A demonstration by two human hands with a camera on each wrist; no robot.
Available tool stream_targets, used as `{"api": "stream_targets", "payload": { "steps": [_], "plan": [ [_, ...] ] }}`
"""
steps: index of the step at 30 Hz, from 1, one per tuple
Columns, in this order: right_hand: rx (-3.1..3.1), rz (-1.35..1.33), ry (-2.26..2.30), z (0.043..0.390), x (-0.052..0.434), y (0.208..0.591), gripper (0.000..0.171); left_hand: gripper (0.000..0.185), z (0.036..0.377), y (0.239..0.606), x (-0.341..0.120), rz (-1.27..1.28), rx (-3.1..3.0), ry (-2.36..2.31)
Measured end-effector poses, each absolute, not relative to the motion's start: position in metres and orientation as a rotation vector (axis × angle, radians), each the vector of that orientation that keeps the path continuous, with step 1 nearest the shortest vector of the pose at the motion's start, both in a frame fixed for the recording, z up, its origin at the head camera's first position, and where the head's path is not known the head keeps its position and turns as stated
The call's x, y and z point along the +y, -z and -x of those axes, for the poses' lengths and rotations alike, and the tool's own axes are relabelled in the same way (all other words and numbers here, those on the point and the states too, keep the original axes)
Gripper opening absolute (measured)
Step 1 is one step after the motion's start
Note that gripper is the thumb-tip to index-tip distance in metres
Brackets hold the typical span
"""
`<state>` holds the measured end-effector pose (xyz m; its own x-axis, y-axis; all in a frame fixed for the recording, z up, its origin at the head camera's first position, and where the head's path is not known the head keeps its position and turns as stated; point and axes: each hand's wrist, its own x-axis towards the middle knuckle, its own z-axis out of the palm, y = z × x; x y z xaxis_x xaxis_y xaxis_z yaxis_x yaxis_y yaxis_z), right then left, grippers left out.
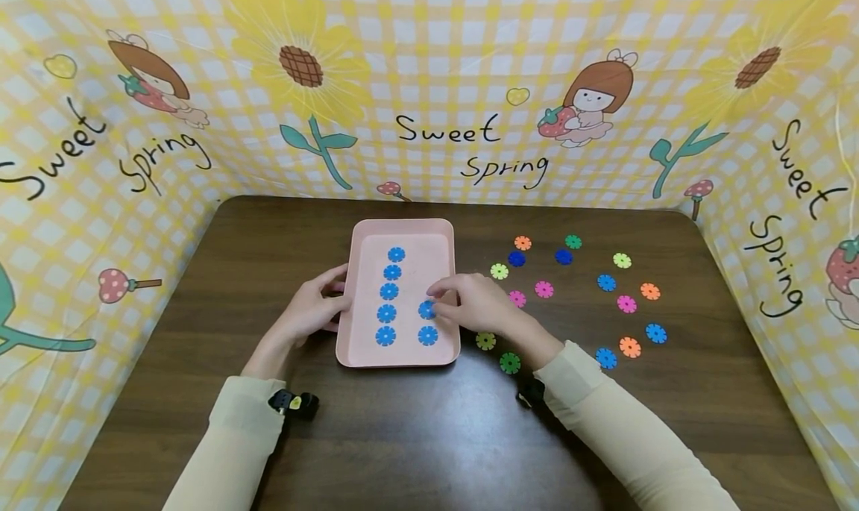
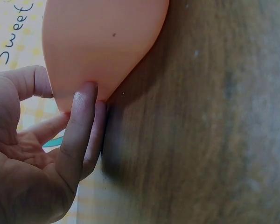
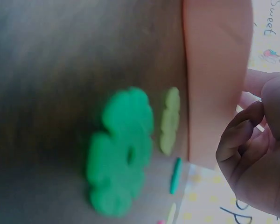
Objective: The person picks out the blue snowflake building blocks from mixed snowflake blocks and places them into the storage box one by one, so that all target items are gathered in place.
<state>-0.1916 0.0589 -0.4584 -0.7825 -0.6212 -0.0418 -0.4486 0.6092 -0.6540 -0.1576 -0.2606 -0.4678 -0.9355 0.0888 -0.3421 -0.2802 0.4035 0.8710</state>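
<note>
A pink rectangular tray [image 1: 362,231] lies on the table, with a column of several blue notched plastic discs [image 1: 388,292] on its left side. My left hand [image 1: 309,306] grips the tray's left edge; the left wrist view shows its fingers [image 2: 81,121] against the outer wall. Over the right half of the tray, my right hand [image 1: 476,302] pinches a blue notched disc [image 1: 426,311] at its fingertips, partly covering it. Just nearer to me lies another blue disc [image 1: 427,336]. In the right wrist view the tray wall hides that pinched disc.
Loose notched discs in several colours lie right of the tray, among them a green one [image 1: 510,363], a pink one [image 1: 544,289] and an orange one [image 1: 630,347]. The brown wooden table [image 1: 376,436] is bordered by a yellow checked cloth [image 1: 429,71] at the back and sides.
</note>
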Motion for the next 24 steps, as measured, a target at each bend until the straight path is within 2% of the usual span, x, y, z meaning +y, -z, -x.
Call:
{"api": "stream_targets", "payload": {
  "steps": [10,16,24],
  "plan": [
    [2.612,0.849,1.066,0.185,0.106,0.434,0.025,0.074,0.159,0.469,-0.26,0.17,2.337,-1.529],
    [2.636,0.815,1.072,0.174,0.153,0.42,0.022,0.074,0.158,0.469,-0.259,0.165,2.328,-1.542],
    [2.696,0.628,1.034,0.154,0.224,0.414,0.025,0.074,0.157,0.469,-0.26,0.16,2.326,-1.553]
  ]
}}
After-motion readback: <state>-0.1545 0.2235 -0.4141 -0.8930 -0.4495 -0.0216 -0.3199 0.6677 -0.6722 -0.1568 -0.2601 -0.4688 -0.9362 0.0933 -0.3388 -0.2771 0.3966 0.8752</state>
